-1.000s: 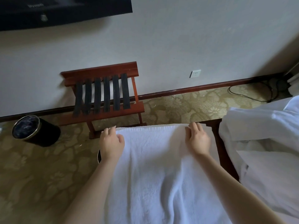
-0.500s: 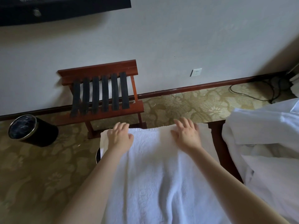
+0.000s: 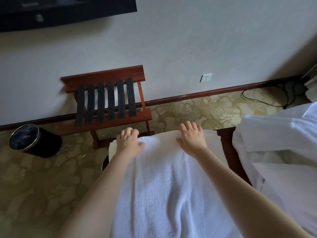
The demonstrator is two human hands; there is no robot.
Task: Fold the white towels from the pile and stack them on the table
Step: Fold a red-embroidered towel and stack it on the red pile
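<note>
Step looks like squaring the far edge of the towel (image 3: 168, 186) spread on the table (image 3: 227, 143), centre of scene. Right hand (image 3: 192, 139) lies flat on it, fingers spread, gripping nothing. Left hand (image 3: 129, 143) has fingers bent over the far left corner; can't tell if it's pinching. To do it well: line up both far corners, smooth outward from the middle, then fold. Thick looped terry, soft and limp, so it'll ripple. The pile (image 3: 277, 134) at right is smoother, crumpled white cloth.

One left hand (image 3: 129, 143), one right hand (image 3: 192, 140), one towel (image 3: 163, 186), one linen pile (image 3: 283, 134), one luggage rack (image 3: 103, 74), one bin (image 3: 42, 145).
</note>
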